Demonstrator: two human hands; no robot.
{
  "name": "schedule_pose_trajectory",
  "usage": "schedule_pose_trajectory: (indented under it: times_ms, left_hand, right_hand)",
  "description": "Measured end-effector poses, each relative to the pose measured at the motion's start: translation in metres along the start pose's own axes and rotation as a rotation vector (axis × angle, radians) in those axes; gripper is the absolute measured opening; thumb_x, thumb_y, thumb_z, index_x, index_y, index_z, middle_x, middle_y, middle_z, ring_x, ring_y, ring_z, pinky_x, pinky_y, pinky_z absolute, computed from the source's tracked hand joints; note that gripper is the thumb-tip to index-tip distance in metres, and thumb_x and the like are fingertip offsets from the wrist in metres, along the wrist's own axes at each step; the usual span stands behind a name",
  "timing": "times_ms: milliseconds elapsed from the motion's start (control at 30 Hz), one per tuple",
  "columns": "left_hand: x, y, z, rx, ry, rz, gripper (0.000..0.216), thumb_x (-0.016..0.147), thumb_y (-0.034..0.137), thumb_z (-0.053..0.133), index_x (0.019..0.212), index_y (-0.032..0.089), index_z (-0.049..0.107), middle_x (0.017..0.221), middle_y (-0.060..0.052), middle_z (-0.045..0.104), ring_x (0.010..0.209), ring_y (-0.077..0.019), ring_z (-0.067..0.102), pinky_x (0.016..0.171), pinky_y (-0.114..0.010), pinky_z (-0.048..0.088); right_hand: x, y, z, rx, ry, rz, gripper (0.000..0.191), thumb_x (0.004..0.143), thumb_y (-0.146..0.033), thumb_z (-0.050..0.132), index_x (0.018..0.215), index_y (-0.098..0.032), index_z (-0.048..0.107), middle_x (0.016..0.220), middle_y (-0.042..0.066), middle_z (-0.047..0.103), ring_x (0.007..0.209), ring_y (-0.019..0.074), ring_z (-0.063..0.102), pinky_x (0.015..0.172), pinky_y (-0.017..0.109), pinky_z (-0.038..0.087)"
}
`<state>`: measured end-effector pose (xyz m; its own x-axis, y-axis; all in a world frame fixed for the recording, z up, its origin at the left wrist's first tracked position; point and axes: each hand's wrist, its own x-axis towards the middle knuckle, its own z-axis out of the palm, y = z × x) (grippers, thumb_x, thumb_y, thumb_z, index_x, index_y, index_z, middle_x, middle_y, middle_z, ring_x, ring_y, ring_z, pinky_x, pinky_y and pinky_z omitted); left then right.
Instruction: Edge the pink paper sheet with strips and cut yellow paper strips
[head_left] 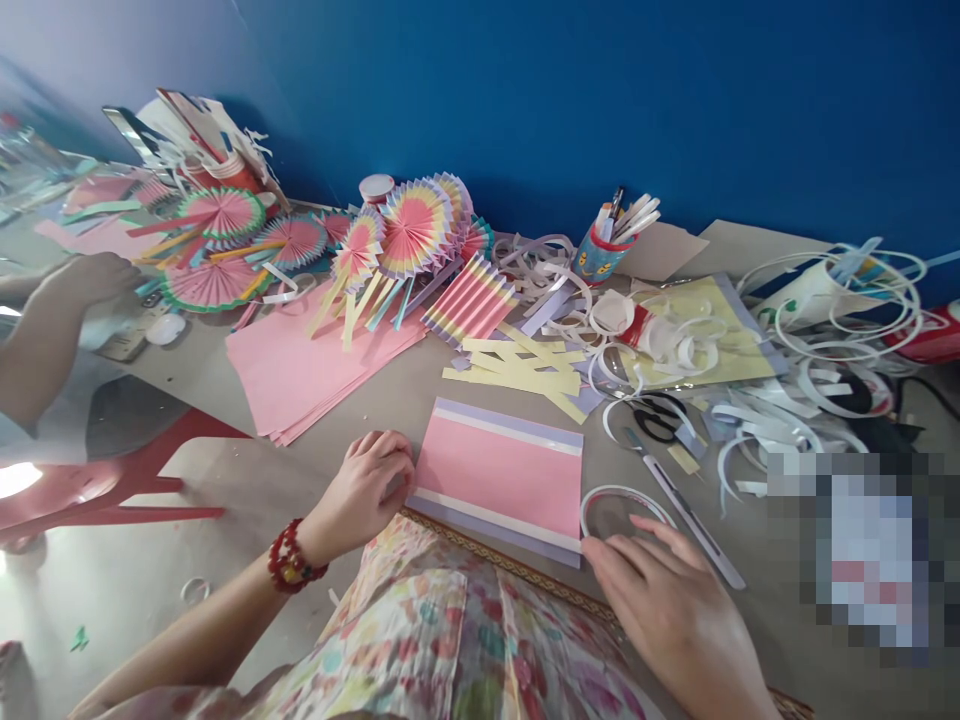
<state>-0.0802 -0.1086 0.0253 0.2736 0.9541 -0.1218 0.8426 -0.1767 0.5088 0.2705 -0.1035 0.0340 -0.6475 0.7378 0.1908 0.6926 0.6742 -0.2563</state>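
Note:
A pink paper sheet (502, 470) lies flat at the table's front edge. Lilac bands run along its long sides, each with a white strip of tape beside it. My left hand (369, 495) has its fingers curled at the sheet's left edge. At the lower right corner, my right hand (652, 595) has fingertips closed on the end of the white strip and the paper. A tape roll (592, 495) lies flat just beyond that hand, partly hidden by it. To its right is a white utility knife (694, 515), and black-handled scissors (660, 415) lie behind.
Pink sheets (315, 370), folded paper fans (416, 225) and yellow strips (517, 370) lie behind. A pen cup (600, 250) stands near the blue wall. Curled white scraps (780, 420) crowd the right. Another person's hand (94, 285) is at far left, beside a red stool (150, 480).

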Motion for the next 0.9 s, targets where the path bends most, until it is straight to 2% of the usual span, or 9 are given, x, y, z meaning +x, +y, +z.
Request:
schedule_pose_trajectory:
  times_ms: [500,900]
  left_hand:
    - [-0.001,0.009,-0.001,0.042,0.023,-0.009,0.012,0.087,0.016,0.049,0.081,0.021,0.058,0.101,-0.006,0.056,0.094,-0.0231,0.052,0.088,-0.040,0.042]
    - [-0.004,-0.005,0.007,0.085,0.021,0.025,0.010,0.089,0.023,0.050,0.082,0.022,0.058,0.104,-0.006,0.056,0.096,-0.0252,0.051,0.086,-0.040,0.041]
  right_hand:
    - [-0.002,0.001,0.002,-0.014,-0.047,0.013,0.032,0.099,-0.015,0.035,0.089,-0.022,0.065,0.066,-0.001,0.059,0.063,0.0126,0.056,0.099,0.038,0.033]
    - [-0.004,-0.005,0.004,-0.072,-0.106,0.088,0.030,0.094,-0.009,0.040,0.082,-0.022,0.064,0.064,-0.002,0.057,0.063,0.0128,0.054,0.102,0.039,0.034]
